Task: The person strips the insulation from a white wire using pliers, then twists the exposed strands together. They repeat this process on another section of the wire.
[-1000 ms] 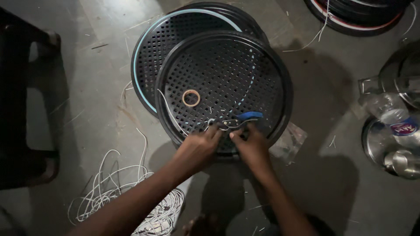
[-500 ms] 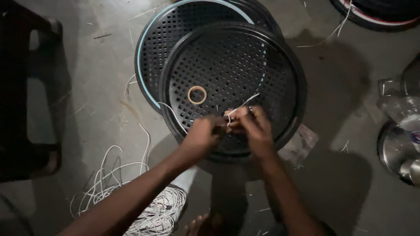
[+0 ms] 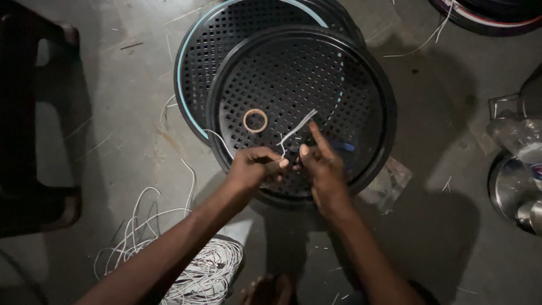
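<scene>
Both hands meet over the near part of a round black perforated tray (image 3: pixel 361 73). My left hand (image 3: pixel 255 168) pinches the lower end of a thin white strip (image 3: pixel 297 129). My right hand (image 3: pixel 318 161) pinches the same strip, with its index finger stretched up along it. The strip sticks up and to the right from between the fingers. A small tan tape ring (image 3: pixel 255 120) lies on the tray just above my left hand. A blue-handled tool (image 3: pixel 342 146) lies on the tray behind my right hand, mostly hidden.
A second perforated tray with a light blue rim (image 3: pixel 195 51) lies under the first. A heap of white strips (image 3: pixel 197 271) lies on the concrete floor at lower left. A dark stool (image 3: pixel 34 130) stands at left. Metal pots (image 3: pixel 516 186) stand at right.
The hands have shifted from the tray's near rim inward over the mesh. The white strip now stands up between the fingers, and the blue tool lies out of my right hand.
</scene>
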